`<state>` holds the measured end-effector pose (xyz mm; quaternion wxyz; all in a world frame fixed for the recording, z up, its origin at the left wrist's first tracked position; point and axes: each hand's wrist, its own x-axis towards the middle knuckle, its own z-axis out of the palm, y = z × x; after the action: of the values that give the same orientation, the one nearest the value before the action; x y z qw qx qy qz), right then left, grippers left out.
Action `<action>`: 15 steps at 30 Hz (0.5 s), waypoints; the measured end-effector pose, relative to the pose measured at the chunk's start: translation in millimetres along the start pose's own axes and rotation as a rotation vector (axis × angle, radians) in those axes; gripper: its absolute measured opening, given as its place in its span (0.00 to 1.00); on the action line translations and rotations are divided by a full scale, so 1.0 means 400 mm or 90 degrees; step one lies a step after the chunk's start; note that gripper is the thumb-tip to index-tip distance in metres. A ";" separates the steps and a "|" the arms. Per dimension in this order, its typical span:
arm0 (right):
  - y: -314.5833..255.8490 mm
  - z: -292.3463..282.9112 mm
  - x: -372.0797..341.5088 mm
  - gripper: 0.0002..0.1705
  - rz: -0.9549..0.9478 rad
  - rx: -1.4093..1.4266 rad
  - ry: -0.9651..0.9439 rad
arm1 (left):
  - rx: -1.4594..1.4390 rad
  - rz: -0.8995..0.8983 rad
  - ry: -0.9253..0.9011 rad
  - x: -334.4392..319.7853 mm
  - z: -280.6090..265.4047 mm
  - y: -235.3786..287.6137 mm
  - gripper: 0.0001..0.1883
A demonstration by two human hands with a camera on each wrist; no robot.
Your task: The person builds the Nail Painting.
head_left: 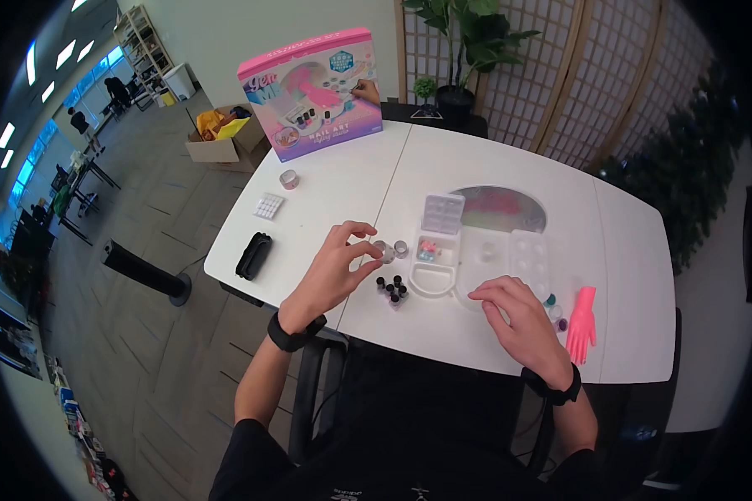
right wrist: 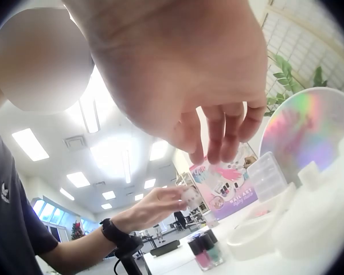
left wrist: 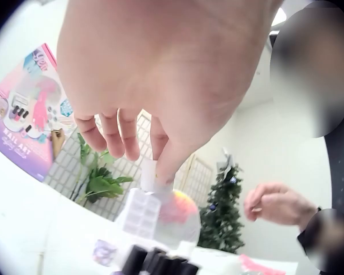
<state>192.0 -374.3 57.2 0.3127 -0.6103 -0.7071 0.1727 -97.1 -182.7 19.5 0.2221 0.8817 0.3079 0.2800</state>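
Note:
My left hand (head_left: 330, 271) pinches a small clear round jar (right wrist: 191, 197) between thumb and fingers above the table. Right beside it stands another small clear jar (head_left: 401, 249). Below that hand is a cluster of nail polish bottles (head_left: 392, 290) with black caps. My right hand (head_left: 522, 321) hovers with relaxed fingers over the near edge of a white nail-art station (head_left: 476, 280), holding nothing. The station has a white tray (head_left: 433, 281) with small colourful pieces, a hinged clear compartment lid (head_left: 442, 215) and a shiny mirror (head_left: 510, 209) at its back.
A pink model hand (head_left: 582, 326) lies at the right, near small coloured pots (head_left: 551, 300). On the left are a black case (head_left: 254, 255), a pack of white pieces (head_left: 268, 206) and a small round container (head_left: 289, 179). The nail art box (head_left: 313, 96) stands behind.

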 end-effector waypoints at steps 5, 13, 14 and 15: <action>-0.050 0.036 -0.031 0.11 0.004 0.185 0.032 | -0.230 0.030 0.057 -0.049 0.011 0.159 0.10; -0.074 0.122 -0.059 0.15 0.039 0.475 0.135 | -0.301 0.086 0.109 -0.097 0.109 0.266 0.11; -0.070 0.125 -0.061 0.15 0.045 0.485 0.145 | -0.295 0.092 0.116 -0.097 0.114 0.271 0.11; -0.066 0.127 -0.063 0.14 0.050 0.513 0.154 | -0.297 0.088 0.112 -0.101 0.117 0.278 0.11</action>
<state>140.2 -396.8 30.1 0.6006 -0.4814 -0.5174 0.3740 -47.5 -299.2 33.0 0.3725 0.7978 0.1919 0.4336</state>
